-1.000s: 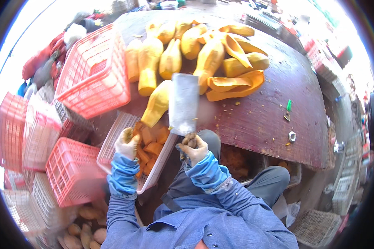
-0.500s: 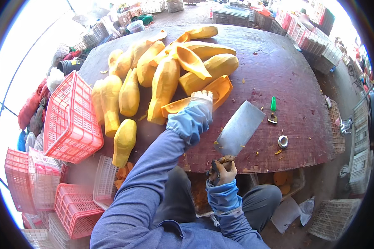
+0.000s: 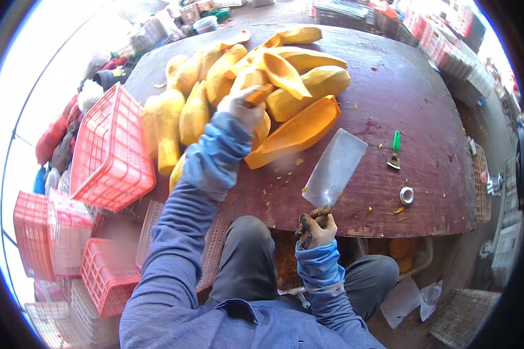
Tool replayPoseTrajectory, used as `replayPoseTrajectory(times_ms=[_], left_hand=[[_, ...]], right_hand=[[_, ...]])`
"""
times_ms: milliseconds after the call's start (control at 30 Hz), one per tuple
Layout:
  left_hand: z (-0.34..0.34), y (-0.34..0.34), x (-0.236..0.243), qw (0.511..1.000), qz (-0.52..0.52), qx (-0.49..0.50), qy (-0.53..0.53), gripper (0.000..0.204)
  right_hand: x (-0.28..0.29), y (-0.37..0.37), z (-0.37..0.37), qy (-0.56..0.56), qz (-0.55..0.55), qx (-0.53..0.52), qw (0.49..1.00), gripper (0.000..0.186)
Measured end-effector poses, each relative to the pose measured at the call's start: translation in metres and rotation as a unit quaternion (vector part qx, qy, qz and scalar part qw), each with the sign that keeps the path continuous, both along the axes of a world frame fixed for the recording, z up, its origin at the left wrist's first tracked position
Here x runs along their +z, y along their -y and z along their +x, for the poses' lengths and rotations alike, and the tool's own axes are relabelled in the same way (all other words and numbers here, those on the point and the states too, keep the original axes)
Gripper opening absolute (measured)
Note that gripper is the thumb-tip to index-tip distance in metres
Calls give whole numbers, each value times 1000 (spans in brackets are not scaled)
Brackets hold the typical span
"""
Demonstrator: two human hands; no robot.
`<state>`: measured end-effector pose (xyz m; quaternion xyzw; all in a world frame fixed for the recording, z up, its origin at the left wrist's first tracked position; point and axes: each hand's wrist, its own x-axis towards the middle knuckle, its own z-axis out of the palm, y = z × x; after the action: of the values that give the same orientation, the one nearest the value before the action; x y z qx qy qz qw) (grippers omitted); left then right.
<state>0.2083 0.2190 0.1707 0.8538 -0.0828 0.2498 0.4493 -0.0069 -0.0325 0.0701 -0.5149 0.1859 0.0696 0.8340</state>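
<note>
Peeled yellow squashes (image 3: pixel 195 116) are piled on the dark red table (image 3: pixel 390 87), with a hollowed orange squash half (image 3: pixel 294 134) at the pile's front. My left hand (image 3: pixel 241 110) is raised over the pile, its fingers closed on an orange squash piece (image 3: pixel 256 99), partly hidden by the hand. At the table's front edge my right hand (image 3: pixel 320 230) is closed on the handle of a large cleaver, its metal blade (image 3: pixel 335 166) above the tabletop. A green-handled peeler (image 3: pixel 396 142) and a metal ring (image 3: pixel 406 196) are to the right of the blade.
Red plastic crates (image 3: pixel 113 154) stand at the left, some stacked. A bin (image 3: pixel 402 256) with orange contents sits under the table near my knees. More crates (image 3: pixel 442 52) line the back and right, with bags (image 3: pixel 52 134) at the far left.
My left hand left the crate of cut pieces for the squash half, then lifted a piece leftward. The cleaver swung from above that crate to the right. The view also shifted.
</note>
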Motion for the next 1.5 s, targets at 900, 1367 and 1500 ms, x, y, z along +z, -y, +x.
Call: replayPoseTrajectory(times_ms=[900,1367,1500], left_hand=[[-472,-296,-41,738,-433,449,257,32],[-476,-260,-77,726,-464,484,154,9],[-481,-279,-136,764,-374,508,136,13]], right_hand=[[-24,-296,-160,239,-438,539,679,31],[66,-278,-147,255,-125,339,897,22],[50,-271,-136,242,-122,336,902,23]])
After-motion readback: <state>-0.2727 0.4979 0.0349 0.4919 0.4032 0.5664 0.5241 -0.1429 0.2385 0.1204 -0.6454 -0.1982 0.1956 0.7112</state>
